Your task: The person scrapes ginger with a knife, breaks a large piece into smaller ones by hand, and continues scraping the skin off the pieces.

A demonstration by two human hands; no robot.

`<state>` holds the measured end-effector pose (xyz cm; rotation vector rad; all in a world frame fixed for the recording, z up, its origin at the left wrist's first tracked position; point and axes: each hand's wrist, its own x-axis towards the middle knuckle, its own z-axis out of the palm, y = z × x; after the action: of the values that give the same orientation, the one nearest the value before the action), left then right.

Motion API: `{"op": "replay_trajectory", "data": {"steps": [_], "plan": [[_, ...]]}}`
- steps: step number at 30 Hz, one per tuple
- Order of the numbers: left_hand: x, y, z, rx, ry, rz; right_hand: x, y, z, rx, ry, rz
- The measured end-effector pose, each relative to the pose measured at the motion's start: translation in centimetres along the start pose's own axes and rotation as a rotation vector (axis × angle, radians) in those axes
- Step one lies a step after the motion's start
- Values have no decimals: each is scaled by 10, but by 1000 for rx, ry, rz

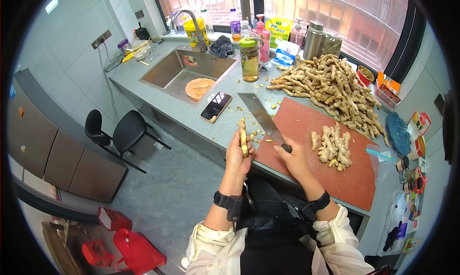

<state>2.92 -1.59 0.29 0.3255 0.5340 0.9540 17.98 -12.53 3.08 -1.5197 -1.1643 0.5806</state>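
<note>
Head camera: the left hand [238, 155] is closed around a ginger piece [243, 138], over the front edge of the counter [191, 116]. The piece is long and thin. It points away from the person, almost straight up the view, with a yellow cut end nearest the person. Fingers and palm cover part of its lower sides.

The right hand [297, 161] is shut around the handle of a big knife [263, 117]. The blade points away and to the left, with its tip near the phone [216, 107]. Most of the handle is hidden in the hand.

A gap lies between the ginger piece and the blade. The red board [292, 119] has room between the right hand and the small ginger pile [335, 145]. The big ginger pile [335, 88] covers the board's far edge in part. The sink [175, 76] is off to the left. Dark round edges cut off things at the far right.
</note>
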Motion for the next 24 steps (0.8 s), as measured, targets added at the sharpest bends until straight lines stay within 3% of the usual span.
{"op": "replay_trajectory", "data": {"steps": [2,6,11,14,17,22,23,24], "plan": [[5,5,-3,163,17,43,-3,-10,-12,130,-37,151],[11,18,-1,597,38,123,-15,-20,-37,279,27,233],[0,7,30,615,-139,14,-43,-16,-75,365,189,277],[3,-22,48,709,-170,-54,-61,-13,-100,398,292,315],[4,-55,62,836,-346,-84,-77,-4,-120,418,488,236],[23,-107,59,953,-501,-180,-98,14,-148,424,594,216],[33,-117,45,1185,-560,193,-102,15,-152,460,632,220],[34,-102,44,1194,-523,214,-105,20,-156,498,662,227]]}}
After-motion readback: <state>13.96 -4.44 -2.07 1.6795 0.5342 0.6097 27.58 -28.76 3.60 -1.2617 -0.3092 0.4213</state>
